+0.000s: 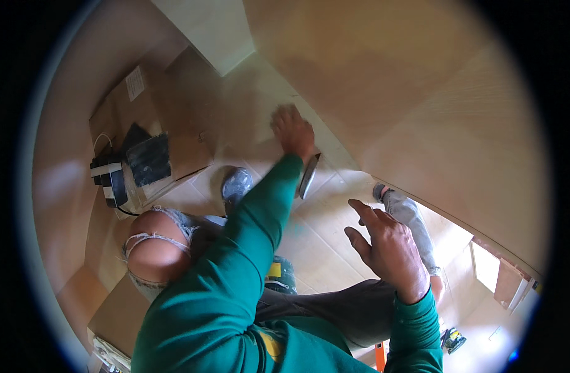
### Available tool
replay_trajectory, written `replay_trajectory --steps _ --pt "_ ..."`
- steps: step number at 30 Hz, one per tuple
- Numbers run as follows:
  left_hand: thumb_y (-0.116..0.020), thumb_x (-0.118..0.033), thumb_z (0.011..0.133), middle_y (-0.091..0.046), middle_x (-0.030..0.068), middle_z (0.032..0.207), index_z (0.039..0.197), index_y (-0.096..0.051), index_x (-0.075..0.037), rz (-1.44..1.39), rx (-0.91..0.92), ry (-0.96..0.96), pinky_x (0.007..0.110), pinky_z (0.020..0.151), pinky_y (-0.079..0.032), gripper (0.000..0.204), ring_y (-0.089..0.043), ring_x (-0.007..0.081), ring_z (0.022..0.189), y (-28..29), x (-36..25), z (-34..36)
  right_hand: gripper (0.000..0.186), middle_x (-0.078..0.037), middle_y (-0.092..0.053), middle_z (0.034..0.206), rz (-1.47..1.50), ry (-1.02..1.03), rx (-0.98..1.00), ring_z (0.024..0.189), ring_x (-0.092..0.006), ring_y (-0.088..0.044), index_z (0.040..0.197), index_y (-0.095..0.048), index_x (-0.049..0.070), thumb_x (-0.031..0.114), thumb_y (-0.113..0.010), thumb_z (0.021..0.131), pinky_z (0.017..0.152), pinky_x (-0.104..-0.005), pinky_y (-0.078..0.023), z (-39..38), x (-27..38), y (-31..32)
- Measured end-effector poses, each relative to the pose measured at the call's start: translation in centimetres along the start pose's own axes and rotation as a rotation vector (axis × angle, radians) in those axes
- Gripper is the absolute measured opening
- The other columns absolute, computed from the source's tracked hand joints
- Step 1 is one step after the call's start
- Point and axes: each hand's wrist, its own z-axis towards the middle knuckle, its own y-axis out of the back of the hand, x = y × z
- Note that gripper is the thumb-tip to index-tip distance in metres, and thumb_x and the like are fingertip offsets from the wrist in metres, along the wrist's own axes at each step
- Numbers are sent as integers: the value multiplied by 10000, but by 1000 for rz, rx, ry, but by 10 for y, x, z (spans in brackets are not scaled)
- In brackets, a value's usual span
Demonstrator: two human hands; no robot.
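My left hand (292,132) reaches forward, fingers spread, over a pale flat surface (251,93) at the foot of a large beige panel (434,118). It is slightly blurred, and nothing shows in its grip; whether the palm touches is hard to tell. Just below its wrist, a narrow flat pale object with a brown end (310,176) lies by the panel's lower edge. My right hand (394,252) hovers over the tiled floor (325,233), thumb and fingers apart, holding nothing. Green sleeves cover both arms.
On the left lies a cardboard box (185,146) with a dark square pad (149,160) and a black corded device (114,181). A dusty shoe (236,183), a bare knee in ripped jeans (157,245) and a pale-jeaned leg (409,217) surround the floor. A small green-black tool (453,340) sits lower right.
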Motion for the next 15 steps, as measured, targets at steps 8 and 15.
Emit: replay_trajectory --steps 8,15 --pt "-560 -289 891 -573 220 1343 1248 -641 -12 368 327 -743 600 1118 -288 459 -477 409 1300 -41 -18 -24 449 -160 -665 872 -15 15 -17 870 -325 -680 1302 -563 40 214 -698 910 735 -428 -564 -1 1 1" --pt "-626 -290 826 -590 203 1273 1304 -619 -73 85 -5 -312 556 1047 -364 524 -517 397 1212 -29 -25 -34 439 -158 -669 868 -30 -24 -28 852 -325 -685 1294 -571 42 216 -698 912 730 -428 -563 -6 -7 -7"
